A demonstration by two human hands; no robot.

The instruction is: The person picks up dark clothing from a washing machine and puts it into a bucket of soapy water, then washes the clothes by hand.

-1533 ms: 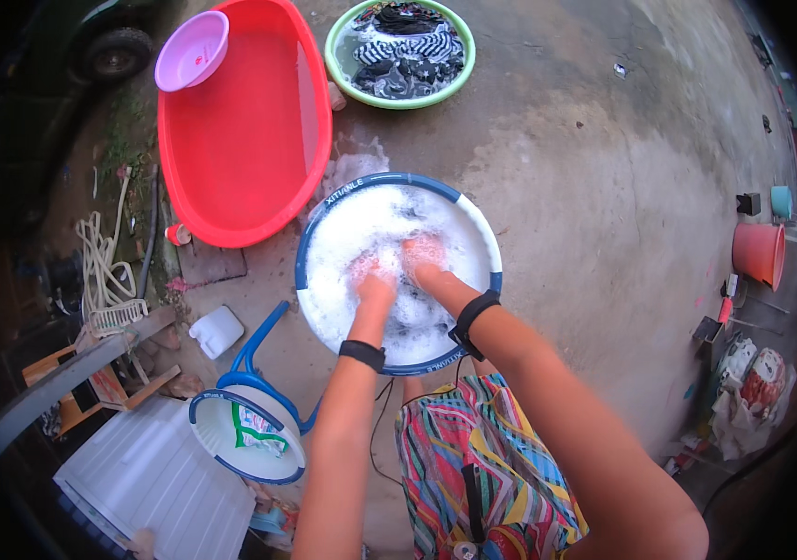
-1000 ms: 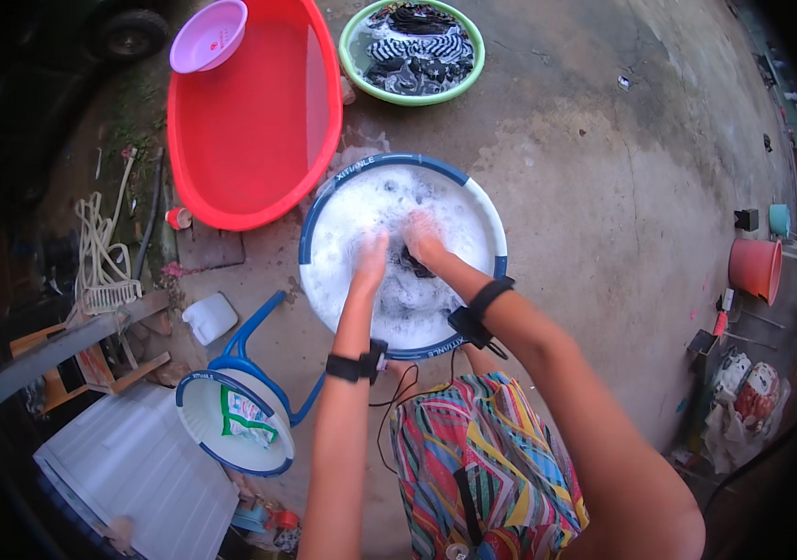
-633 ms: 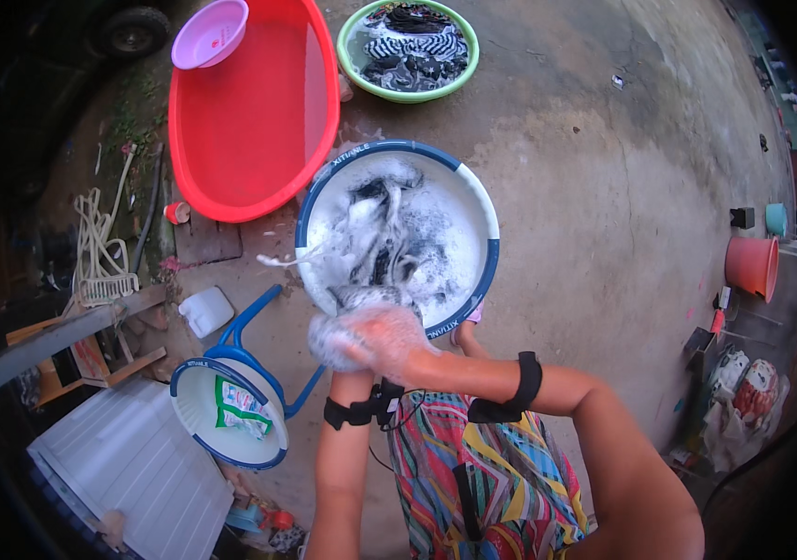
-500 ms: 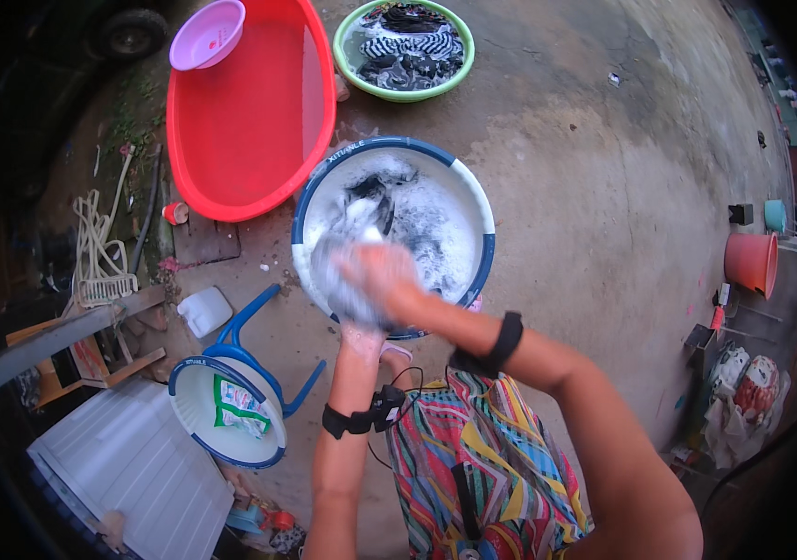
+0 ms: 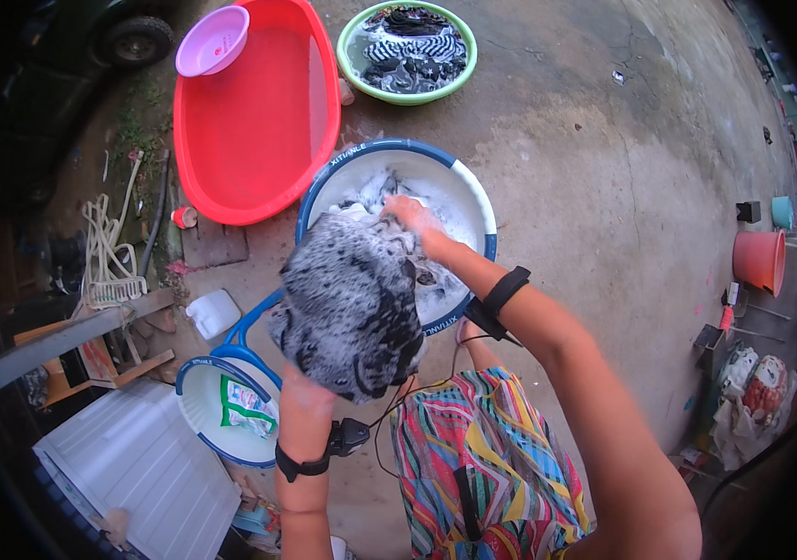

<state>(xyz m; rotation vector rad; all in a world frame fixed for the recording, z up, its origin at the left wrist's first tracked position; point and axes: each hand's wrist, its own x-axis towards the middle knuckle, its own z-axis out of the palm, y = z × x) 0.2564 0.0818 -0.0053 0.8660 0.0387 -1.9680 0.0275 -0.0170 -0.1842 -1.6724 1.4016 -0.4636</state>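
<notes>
A dark wet garment point(image 5: 352, 299), speckled with white suds, is lifted and spread over the near left side of a white washbasin with a blue rim point(image 5: 489, 201). My left hand point(image 5: 309, 387) holds it up from beneath at its near left end; the cloth hides those fingers. At the garment's far right edge, over the basin, my right hand point(image 5: 412, 218) is closed on the fabric, slightly blurred. White foam and more dark cloth point(image 5: 382, 187) lie inside the basin.
Beyond stand a large red tub point(image 5: 249, 140) with a pink bowl point(image 5: 213, 42) on its rim, and a green basin point(image 5: 408, 97) of soaking clothes. At left, a second white basin point(image 5: 202, 411) holds a packet point(image 5: 247, 407), near a blue stool point(image 5: 254, 322) and white jug point(image 5: 213, 314).
The garment, bunched and blurred between my hands before, is now raised and spread out toward the near left. My left hand has moved left, and my right hand up and to the right.
</notes>
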